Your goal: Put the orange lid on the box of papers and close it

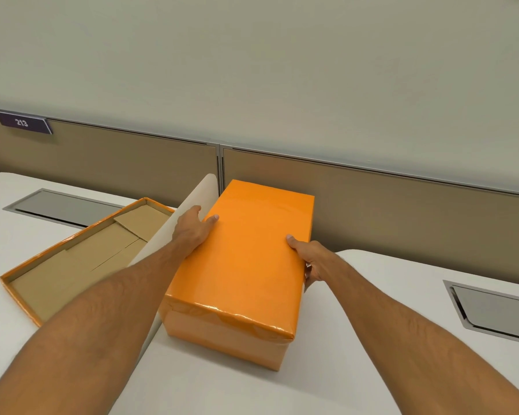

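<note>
1. I look down on a white desk point(252, 390) set against a tan partition point(402, 205), with a pale wall above it and a purple plate reading 213 point(23, 122) at the far left.
2. Two grey metal hatches are let into the desk: one at the far left point(63, 206), one at the right edge point(498, 310).
3. An orange-wrapped box point(246, 265) stands in the middle of the desk, long side running away from me, its far end close to the partition. Its top is a closed orange face; I cannot tell from here whether that face is a fitted lid or the box's own bottom.
4. Left of it lies a shallow tray point(72, 259) with orange rims and a bare cardboard inside, open side up, slanted across the desk. It looks like the lid, but I cannot be sure.
5. A white sheet point(192, 199) rises at a tilt between tray and box, leaning along the box's left side.
6. My left hand point(194, 229) clasps the box's upper left edge, thumb on top, fingers down the side against the sheet.
7. My right hand point(309, 259) grips the right edge, thumb on top, fingers curled down the side.
8. Both forearms reach in bare from the bottom corners.
</note>
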Demonstrator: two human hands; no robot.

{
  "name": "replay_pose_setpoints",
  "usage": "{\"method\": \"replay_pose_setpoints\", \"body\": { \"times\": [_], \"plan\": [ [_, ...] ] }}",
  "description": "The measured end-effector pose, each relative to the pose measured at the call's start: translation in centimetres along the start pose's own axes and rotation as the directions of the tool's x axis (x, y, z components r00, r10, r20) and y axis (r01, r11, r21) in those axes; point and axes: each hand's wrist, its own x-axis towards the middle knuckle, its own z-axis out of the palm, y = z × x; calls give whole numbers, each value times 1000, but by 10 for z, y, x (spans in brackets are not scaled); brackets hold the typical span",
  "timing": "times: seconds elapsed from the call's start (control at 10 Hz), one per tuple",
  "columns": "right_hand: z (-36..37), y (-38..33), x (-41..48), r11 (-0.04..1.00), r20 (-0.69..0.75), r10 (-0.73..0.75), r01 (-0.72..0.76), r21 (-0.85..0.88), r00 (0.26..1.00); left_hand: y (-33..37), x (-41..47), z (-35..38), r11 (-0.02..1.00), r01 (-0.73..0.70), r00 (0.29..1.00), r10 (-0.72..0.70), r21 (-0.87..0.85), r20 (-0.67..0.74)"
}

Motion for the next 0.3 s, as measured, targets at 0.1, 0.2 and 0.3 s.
{"method": "replay_pose_setpoints", "body": {
  "times": [0.1,0.2,0.3],
  "plan": [
    [-5,4,-2,973,-110,-144,120,-198,984,18,-10,4,980,-89,996,92,178,-6],
    [-16,12,-10,892,-170,-282,193,-409,944,36,-26,11,950,-152,988,153,273,16],
    [-37,21,-29,670,-233,-544,250,-699,806,62,-52,27,882,-298,954,289,365,80]
  ]
}}
